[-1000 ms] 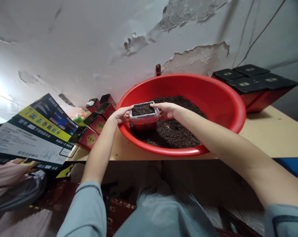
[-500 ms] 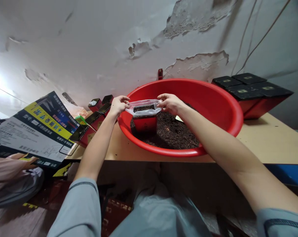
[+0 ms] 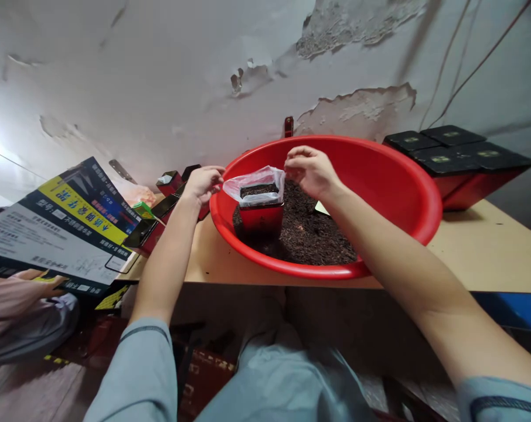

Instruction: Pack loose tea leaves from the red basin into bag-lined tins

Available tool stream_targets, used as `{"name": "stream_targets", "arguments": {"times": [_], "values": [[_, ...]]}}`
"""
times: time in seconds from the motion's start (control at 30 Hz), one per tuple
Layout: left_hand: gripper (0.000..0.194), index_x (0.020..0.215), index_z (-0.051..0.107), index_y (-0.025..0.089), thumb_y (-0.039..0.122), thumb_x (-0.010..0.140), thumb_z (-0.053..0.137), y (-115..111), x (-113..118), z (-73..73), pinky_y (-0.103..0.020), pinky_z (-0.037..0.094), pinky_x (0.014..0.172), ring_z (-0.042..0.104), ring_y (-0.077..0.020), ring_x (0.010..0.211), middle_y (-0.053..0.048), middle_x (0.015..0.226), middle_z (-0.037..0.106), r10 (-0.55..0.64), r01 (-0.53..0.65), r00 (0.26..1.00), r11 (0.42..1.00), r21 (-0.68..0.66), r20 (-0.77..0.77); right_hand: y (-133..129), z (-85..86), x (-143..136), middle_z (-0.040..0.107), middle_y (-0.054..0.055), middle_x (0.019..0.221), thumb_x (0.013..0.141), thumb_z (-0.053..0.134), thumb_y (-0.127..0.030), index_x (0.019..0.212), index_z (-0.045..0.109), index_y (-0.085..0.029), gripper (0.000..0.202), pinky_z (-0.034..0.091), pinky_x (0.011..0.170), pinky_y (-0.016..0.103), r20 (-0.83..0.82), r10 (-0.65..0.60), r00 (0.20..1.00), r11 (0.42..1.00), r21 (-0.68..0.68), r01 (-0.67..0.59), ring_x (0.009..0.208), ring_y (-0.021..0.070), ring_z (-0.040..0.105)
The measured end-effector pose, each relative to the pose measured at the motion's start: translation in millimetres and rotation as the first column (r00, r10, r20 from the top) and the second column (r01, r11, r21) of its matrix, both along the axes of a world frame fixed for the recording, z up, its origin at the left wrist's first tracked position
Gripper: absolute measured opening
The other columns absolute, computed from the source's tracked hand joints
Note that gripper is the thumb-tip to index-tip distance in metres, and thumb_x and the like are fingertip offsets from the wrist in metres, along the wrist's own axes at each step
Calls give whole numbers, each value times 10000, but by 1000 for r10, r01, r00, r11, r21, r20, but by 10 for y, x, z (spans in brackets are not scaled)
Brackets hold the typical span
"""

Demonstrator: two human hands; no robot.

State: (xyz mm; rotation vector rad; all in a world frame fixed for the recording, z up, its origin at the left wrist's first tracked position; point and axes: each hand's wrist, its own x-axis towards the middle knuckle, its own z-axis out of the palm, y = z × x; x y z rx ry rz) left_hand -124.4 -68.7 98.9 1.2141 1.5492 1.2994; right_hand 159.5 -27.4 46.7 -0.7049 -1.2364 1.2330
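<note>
A clear plastic bag (image 3: 272,176) lines a red square box (image 3: 262,219) with a black rim, its mouth spread above the rim. Dark, crumbly loose material, perhaps tea leaves, fills the bag. The box stands in a wide red basin (image 3: 380,181) on more of the same dark loose material (image 3: 312,246). At the bag's left corner, my left hand (image 3: 203,183) is closed in a pinch. My right hand (image 3: 312,171) has bent fingers pinched at the bag's upper right edge; the exact contact is partly hidden.
Several red boxes with black tops (image 3: 454,153) stand right of the basin on the wooden table (image 3: 480,252). More red boxes (image 3: 149,231) are at the left, beside a green packet (image 3: 143,209). Another person's hand (image 3: 46,284) is near a large printed cardboard sheet (image 3: 72,228).
My hands have moved farther apart, the left one leftward and the right one slightly up. The bag's mouth is pulled higher on the right and stretched toward the left.
</note>
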Motion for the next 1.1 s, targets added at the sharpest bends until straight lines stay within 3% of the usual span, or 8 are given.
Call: {"name": "stream_targets", "arguments": {"times": [0.1, 0.2, 0.3, 0.4, 0.63, 0.87, 1.0, 1.1], "values": [[533, 1225, 707, 165, 186, 704, 818, -65, -165, -40, -207, 468, 582, 650, -112, 708, -117, 1117, 717, -131, 135, 987, 990, 43, -89, 63, -2, 243, 697, 36, 1166, 591, 900, -248, 1215, 684, -293, 662, 639, 810, 362, 143, 51, 988, 990, 123, -69, 956, 192, 684], [1055, 1535, 521, 297, 235, 573, 950, -148, -231, -164, -324, 580, 811, 700, -155, 896, -174, 1576, 508, -440, 459, 837, 888, -20, -325, 68, -46, 367, 636, 79, 1354, 461, 988, -238, 1306, 705, -324, 895, 666, 847, 422, 519, 183, 835, 954, 113, -279, 1065, 262, 682], [787, 1322, 691, 235, 320, 582, 945, -141, -206, -261, -413, 553, 1016, 696, -233, 1052, -114, 1430, 641, -475, 568, 696, 823, 8, -538, 13, -66, 311, 609, 84, 1389, 486, 990, -261, 1128, 789, -302, 675, 658, 934, 457, 689, 160, 707, 920, 156, -360, 1153, 298, 660], [366, 964, 773, 185, 430, 709, 869, -92, -194, -240, -451, 510, 1089, 681, -282, 1133, -97, 1188, 740, -438, 569, 676, 821, 42, -592, -79, -1, 221, 638, 62, 1363, 567, 973, -286, 1112, 788, -311, 576, 643, 964, 446, 644, 92, 760, 922, 234, -309, 1211, 298, 639], [180, 839, 826, 210, 204, 662, 859, -110, -90, -57, -372, 491, 1094, 701, -232, 1100, -67, 1139, 738, -397, 587, 583, 809, 29, -709, -139, 128, 182, 705, 62, 1094, 596, 902, -95, 765, 816, -258, 249, 585, 973, 400, 748, 40, 663, 939, 199, -281, 1041, 258, 683], [145, 643, 749, 149, 276, 714, 738, -77, -22, -255, -225, 465, 532, 567, -104, 588, -52, 829, 750, -177, 295, 877, 932, 210, -446, -78, 23, 165, 750, 56, 882, 779, 744, -205, 630, 725, -232, 152, 543, 923, 392, 654, -219, 724, 923, 379, -63, 850, 212, 685], [124, 579, 647, 147, 203, 631, 745, -15, 58, -415, -208, 394, 475, 503, -80, 504, 1, 611, 642, 12, 40, 977, 970, 240, -211, -79, -4, 126, 664, 25, 667, 786, 669, -202, 577, 654, -209, 210, 533, 875, 382, 645, -335, 687, 925, 363, 110, 711, 179, 629], [193, 568, 522, 169, 109, 615, 700, 1, 119, -446, -192, 363, 478, 459, -51, 486, 30, 619, 602, 62, -14, 985, 958, 285, -161, -91, 0, 95, 602, 14, 621, 754, 680, -151, 561, 597, -201, 215, 542, 871, 373, 639, -392, 662, 917, 334, 220, 715, 175, 609]]}}
